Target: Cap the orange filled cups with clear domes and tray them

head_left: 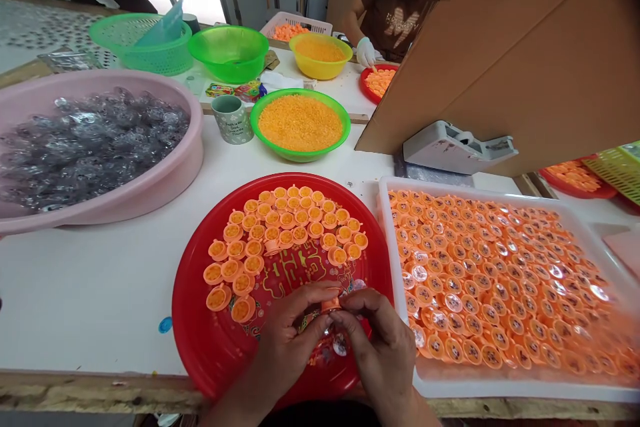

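Note:
My left hand and my right hand meet low over a red plastic plate, pinching a small orange cup between their fingertips. Most of that cup is hidden by my fingers. Further up the plate, several orange cups filled with orange granules stand in a curved cluster. To the right of my right hand, a white tray holds rows of orange cups, many capped with clear domes.
A pink basin of clear plastic domes sits at left. Beyond stand a green bowl of orange granules and a mug. A co-worker's gloved hand works at a small red plate. A cardboard sheet stands behind a tape dispenser.

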Available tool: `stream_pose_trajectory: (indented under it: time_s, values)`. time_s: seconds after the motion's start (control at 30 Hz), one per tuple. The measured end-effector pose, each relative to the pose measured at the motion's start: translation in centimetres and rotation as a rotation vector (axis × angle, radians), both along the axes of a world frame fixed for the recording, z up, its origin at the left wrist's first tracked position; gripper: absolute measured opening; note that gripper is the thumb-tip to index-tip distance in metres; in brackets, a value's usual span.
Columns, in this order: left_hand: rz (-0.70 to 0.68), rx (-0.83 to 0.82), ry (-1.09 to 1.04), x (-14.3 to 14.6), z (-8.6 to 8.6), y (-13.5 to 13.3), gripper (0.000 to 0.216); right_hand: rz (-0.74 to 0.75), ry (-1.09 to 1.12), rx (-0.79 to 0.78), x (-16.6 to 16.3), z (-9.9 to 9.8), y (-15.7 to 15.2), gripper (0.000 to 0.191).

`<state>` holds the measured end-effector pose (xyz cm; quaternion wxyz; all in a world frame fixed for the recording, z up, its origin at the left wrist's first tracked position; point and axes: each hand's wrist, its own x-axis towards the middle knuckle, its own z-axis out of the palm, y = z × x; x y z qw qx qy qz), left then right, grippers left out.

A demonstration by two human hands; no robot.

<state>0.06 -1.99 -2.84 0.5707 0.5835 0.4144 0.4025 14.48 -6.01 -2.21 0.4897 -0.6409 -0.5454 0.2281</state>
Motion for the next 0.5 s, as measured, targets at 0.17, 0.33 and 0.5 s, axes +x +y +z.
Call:
stream_pose_trajectory:
  time_s: [0.17, 0.33, 0.5]
  values:
    - [-0.011, 0.06, -0.014, -0.17, 0.11, 0.0, 0.025, 0.066, 0.013, 0.062, 0.01, 0.38, -0.04, 0.013]
    - [0.005, 0.039, -0.086, -0.11, -0.17, -0.33, 0.027, 0.063, 0.068, 0.069, -0.32, 0.51, -0.12, 0.015]
    - [0.033, -0.144, -0.154, -0.12, -0.69, -0.5, 0.039, 0.064, 0.128, 0.067, -0.32, 0.25, -0.02, 0.015]
